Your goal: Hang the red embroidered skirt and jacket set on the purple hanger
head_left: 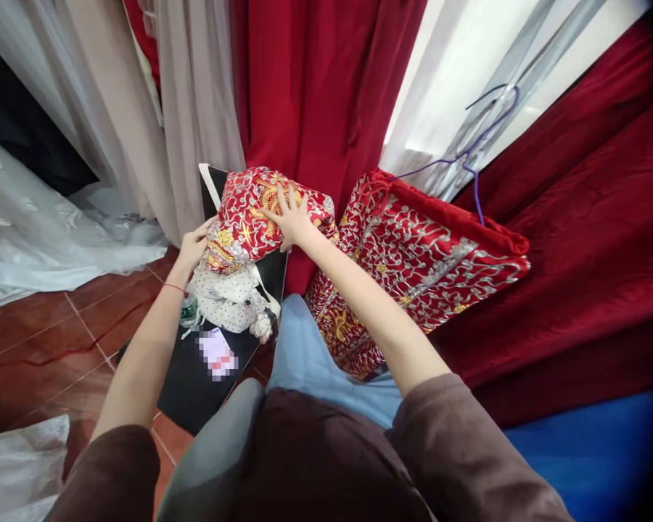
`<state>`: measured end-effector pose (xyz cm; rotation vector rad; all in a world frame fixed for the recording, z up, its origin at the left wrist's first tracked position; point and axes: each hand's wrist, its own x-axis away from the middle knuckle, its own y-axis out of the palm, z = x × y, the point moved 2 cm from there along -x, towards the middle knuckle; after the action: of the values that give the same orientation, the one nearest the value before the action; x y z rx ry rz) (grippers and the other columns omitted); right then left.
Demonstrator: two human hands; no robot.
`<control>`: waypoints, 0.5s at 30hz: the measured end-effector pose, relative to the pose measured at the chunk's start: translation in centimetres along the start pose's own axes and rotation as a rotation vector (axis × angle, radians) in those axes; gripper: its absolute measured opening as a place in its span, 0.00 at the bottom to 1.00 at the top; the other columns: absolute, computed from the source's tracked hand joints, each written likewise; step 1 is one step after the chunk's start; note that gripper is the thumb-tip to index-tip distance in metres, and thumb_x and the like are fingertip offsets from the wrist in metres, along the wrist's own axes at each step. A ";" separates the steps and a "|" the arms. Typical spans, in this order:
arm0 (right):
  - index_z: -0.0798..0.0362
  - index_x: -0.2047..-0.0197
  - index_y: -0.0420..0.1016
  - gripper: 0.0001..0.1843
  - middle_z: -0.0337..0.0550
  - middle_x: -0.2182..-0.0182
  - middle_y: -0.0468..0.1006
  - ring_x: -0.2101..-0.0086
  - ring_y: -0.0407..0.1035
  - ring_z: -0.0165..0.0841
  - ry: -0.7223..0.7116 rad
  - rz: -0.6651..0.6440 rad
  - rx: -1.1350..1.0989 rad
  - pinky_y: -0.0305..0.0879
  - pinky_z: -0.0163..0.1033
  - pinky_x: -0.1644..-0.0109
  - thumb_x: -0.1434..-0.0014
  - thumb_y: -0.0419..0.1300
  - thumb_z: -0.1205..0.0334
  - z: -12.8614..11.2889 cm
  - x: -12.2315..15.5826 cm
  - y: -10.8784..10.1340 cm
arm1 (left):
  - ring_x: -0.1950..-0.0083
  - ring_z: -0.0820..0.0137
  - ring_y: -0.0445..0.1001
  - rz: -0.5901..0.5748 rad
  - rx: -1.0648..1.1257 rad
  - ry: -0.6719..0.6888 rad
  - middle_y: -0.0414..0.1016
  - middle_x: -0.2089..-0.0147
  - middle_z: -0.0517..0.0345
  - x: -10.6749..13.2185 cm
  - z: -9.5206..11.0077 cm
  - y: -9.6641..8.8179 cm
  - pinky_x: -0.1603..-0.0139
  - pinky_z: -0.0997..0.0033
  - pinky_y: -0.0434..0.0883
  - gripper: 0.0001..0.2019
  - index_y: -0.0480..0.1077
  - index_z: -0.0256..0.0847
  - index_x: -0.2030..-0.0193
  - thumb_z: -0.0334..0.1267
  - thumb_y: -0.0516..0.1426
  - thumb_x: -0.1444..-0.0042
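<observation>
A folded red garment (244, 206) with gold and silver embroidery lies bundled on the far part of a black bench-like surface (190, 391). My right hand (292, 219) rests on top of it, fingers spread out. At the bundle's left edge, my left hand (194, 245) has its fingers closed on the cloth; the fingertips are partly hidden. Just below the bundle sits a white dotted cloth bag (231, 297) with a small plush charm (262, 328). Beside my right forearm hangs a red skirt (413, 254) with matching embroidery, on a purple hanger (471, 163).
A phone (218, 355) with a blurred screen lies on the black surface, near a green-capped or green glass container (189, 310) partly behind my left wrist. Red curtain-like cloth (326, 87) hangs behind. White gowns (43, 225) trail onto the tiled floor (81, 326) at left.
</observation>
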<state>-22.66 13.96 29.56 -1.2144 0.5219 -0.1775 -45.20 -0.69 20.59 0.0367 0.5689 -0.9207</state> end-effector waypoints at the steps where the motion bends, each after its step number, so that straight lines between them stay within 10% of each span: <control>1: 0.47 0.25 0.56 0.63 0.56 0.24 0.38 0.29 0.26 0.72 -0.004 0.002 0.046 0.29 0.83 0.34 0.60 0.78 0.45 -0.2 0.4 0.2 | 0.33 0.59 0.69 -0.045 -0.102 0.010 0.72 0.34 0.48 0.2 -0.4 0.4 0.29 0.58 0.64 0.17 0.78 0.38 0.53 0.41 0.56 0.46; 9: 0.49 0.28 0.61 0.57 0.54 0.24 0.39 0.29 0.26 0.71 -0.022 0.065 0.034 0.26 0.82 0.33 0.56 0.74 0.39 -0.7 1.1 0.5 | 0.41 0.54 0.73 -0.269 -0.614 -0.054 0.78 0.43 0.44 5.1 1.1 0.7 0.34 0.57 0.66 0.17 0.75 0.36 0.51 0.36 0.54 0.46; 15: 0.50 0.28 0.63 0.53 0.56 0.24 0.38 0.29 0.27 0.71 0.019 -0.003 -0.012 0.27 0.82 0.33 0.51 0.70 0.35 -1.0 0.7 0.0 | 0.47 0.55 0.77 -0.086 -0.372 0.019 0.80 0.49 0.49 11.2 13.0 3.7 0.41 0.53 0.72 0.15 0.76 0.43 0.52 0.43 0.53 0.40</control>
<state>-22.50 12.79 29.08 -1.2265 0.5383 -0.1883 -31.30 -10.17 25.54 -0.3166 0.7564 -0.8856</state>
